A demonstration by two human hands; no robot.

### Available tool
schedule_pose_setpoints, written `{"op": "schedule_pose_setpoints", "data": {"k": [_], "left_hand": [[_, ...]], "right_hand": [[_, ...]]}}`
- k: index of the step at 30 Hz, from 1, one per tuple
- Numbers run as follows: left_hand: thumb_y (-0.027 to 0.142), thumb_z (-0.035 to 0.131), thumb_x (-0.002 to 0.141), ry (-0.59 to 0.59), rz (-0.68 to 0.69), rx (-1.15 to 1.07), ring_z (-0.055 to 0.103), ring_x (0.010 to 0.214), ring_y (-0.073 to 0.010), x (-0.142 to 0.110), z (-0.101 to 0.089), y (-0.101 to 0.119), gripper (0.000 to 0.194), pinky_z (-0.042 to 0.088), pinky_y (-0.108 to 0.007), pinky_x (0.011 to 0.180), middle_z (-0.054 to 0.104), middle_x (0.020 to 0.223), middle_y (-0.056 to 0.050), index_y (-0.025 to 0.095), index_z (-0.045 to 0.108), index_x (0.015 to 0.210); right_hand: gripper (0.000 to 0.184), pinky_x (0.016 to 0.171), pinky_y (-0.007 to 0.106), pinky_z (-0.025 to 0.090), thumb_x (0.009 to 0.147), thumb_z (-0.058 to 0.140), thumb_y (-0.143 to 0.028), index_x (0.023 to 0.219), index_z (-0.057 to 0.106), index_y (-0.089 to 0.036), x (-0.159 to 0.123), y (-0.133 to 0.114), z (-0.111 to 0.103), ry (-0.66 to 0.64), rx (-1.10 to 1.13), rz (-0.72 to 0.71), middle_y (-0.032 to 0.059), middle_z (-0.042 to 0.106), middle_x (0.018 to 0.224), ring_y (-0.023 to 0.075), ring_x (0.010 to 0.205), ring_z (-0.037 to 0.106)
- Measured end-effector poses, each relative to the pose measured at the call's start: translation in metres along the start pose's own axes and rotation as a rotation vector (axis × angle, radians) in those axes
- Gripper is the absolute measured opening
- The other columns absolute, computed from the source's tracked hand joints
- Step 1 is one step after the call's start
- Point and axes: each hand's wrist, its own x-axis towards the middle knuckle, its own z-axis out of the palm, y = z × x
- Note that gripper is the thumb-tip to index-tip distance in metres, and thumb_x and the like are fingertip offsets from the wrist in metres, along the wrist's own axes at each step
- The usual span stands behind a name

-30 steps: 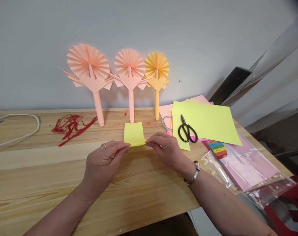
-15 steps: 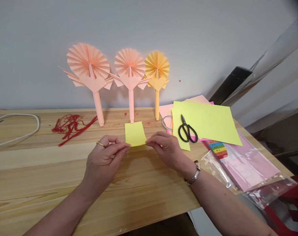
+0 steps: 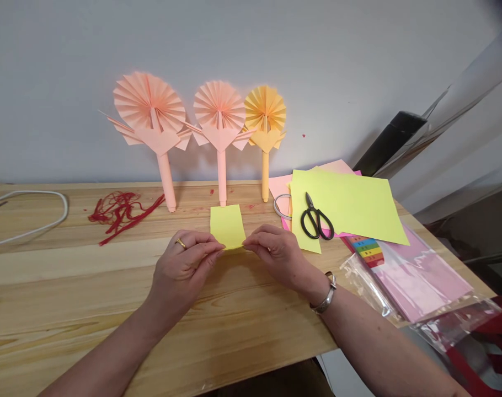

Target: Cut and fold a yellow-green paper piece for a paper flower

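Observation:
A small yellow piece of paper (image 3: 227, 225) is held over the middle of the wooden table, its near edge bent or folded into a narrow strip. My left hand (image 3: 188, 262), with a gold ring on one finger, pinches the near left corner. At the near right corner, my right hand (image 3: 278, 255) pinches the same edge between thumb and fingers. Just behind the paper, a pink folded-paper fan figure (image 3: 221, 138) leans against the wall, between a larger peach one (image 3: 156, 135) and an orange one (image 3: 265, 138).
Black-handled scissors (image 3: 316, 220) lie on yellow paper sheets (image 3: 350, 201) at the right. A clear plastic packet of pink paper (image 3: 425, 281) rests near the table's right edge. Red threads (image 3: 118, 215) and a white cable (image 3: 63, 207) lie to the left. A dark cylinder (image 3: 391, 140) leans behind.
My left hand has shifted slightly right and turned a little along the paper's near edge. My right hand has moved slightly left, so the hands are closer together.

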Motion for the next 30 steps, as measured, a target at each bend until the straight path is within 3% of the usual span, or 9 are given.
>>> {"op": "schedule_pose_setpoints", "data": {"k": [23,30], "left_hand": [[0.01,0.057,0.081,-0.093,0.131,-0.013,0.052,0.079,-0.018,-0.0031,0.0047,0.0027,0.017,0.048,-0.034,0.069,0.064,0.081,-0.003,0.022,0.066,0.089],[0.01,0.056,0.081,-0.081,0.168,0.017,0.053,0.078,-0.0189,-0.0019,0.0051,0.0045,0.015,0.049,-0.035,0.07,0.065,0.079,-0.005,0.02,0.066,0.086]], "right_hand": [[0.017,0.064,0.022,0.048,0.087,0.052,-0.014,0.084,0.069,-0.015,-0.0053,-0.0069,0.0078,-0.141,-0.041,-0.046,0.0055,0.066,0.078,0.0127,0.069,0.06],[0.016,0.064,0.023,0.049,0.086,0.052,-0.013,0.084,0.068,-0.015,-0.0054,-0.0068,0.0096,-0.129,-0.038,-0.055,0.0057,0.067,0.078,0.0131,0.07,0.06]]}}
